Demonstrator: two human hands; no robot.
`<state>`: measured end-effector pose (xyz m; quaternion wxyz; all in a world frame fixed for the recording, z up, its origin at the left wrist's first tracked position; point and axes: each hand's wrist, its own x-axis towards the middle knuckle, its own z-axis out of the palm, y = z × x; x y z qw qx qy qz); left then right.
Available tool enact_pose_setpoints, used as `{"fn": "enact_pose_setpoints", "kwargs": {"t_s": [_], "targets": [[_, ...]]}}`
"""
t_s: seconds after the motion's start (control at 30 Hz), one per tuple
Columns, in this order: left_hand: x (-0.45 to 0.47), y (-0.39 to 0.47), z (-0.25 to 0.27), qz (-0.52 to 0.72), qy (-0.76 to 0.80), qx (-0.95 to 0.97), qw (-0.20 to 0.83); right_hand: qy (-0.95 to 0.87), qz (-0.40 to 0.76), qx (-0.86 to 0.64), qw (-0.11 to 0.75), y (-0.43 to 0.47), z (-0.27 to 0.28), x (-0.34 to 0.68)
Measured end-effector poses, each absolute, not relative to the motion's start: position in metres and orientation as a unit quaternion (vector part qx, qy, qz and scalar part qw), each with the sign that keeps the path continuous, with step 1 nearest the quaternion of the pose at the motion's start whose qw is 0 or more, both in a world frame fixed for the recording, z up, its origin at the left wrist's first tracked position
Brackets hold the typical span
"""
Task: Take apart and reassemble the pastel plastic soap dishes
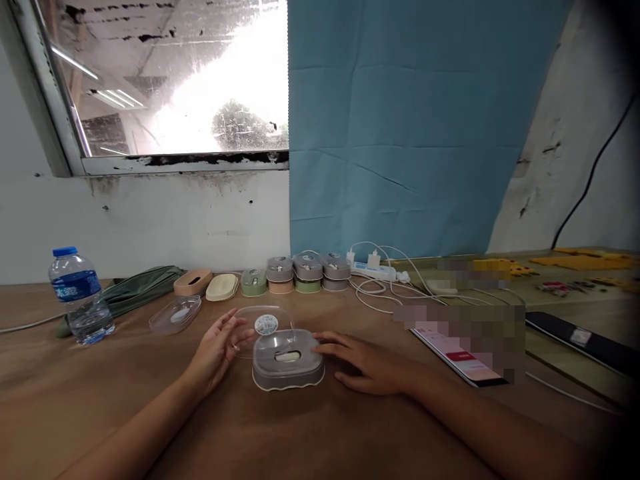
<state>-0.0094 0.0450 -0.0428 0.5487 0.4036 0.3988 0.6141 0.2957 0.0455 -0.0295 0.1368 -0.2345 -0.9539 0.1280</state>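
Observation:
A grey oval box (289, 360) with a see-through grey lid and a slot in its top stands on the brown table in front of me. Just behind it is a clear plastic cover (280, 315) bearing a round printed sticker (266, 325). My left hand (220, 350) has thumb and fingers closed around the left edge of that cover. On the other side, my right hand (373, 363) lies with fingers apart, its fingertips against the box's right side; it is not wrapped around the box.
Several similar boxes (309, 267) line the back, beside an orange slotted lid (193, 283) and a cream piece (222, 287). Another clear cover (175, 315) and a water bottle (81, 297) are left. A power strip (375, 270), cables and a phone (463, 360) are right.

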Motion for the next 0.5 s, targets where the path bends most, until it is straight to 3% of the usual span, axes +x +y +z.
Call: {"fn": "enact_pose_setpoints", "kwargs": {"t_s": [0.1,0.5], "targets": [[-0.0086,0.0434,-0.0463,0.602,0.375,0.372,0.598,-0.950,0.140,-0.246,0.136,0.0452,-0.0289,0.2954],[-0.0122,0.0387,-0.0506,0.461,0.361,0.504,0.635,-0.930,0.144,-0.274,0.198,0.0474,-0.0335,0.2957]]}}
